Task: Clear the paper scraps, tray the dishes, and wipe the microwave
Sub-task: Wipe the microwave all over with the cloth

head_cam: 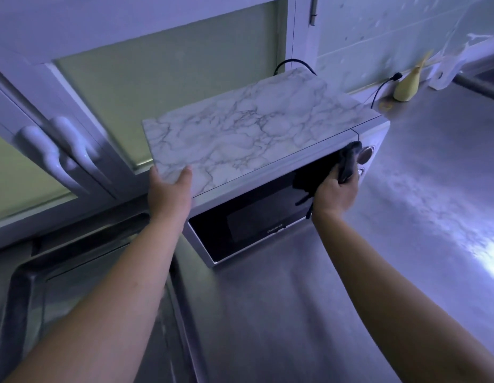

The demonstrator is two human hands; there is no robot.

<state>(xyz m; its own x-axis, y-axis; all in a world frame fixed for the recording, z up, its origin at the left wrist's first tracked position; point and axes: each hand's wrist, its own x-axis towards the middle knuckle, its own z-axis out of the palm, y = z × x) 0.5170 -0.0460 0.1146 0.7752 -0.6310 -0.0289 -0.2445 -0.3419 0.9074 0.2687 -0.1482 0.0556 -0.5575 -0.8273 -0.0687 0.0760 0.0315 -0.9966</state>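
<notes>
The microwave (254,230) stands on the steel counter (406,189), near the back wall and just beside the sink (33,286), with a marble-patterned board (240,134) lying on its top. The left hand (169,194) grips the near left corner of this board, its thumb and fingers curled round the edge. The right hand (334,194) has its fingers closed on a dark cloth (348,161) and presses it on the upper right part of the door, right next to the upper knob (365,154). Two things could probably go wrong. The board sticks out beyond the left side of the microwave, so a pull or a push from the left hand might slide it off toward the sink. Also, the cloth is so close to the knobs that a wide wipe may turn one of them and start the timer. Counted: one microwave, one board, one cloth, two knobs with the lower knob (360,171) under the first, two white handles (55,153) on the frames at the left, and one yellowish object (406,87) by the wall. No paper scraps and no dishes are in view.
</notes>
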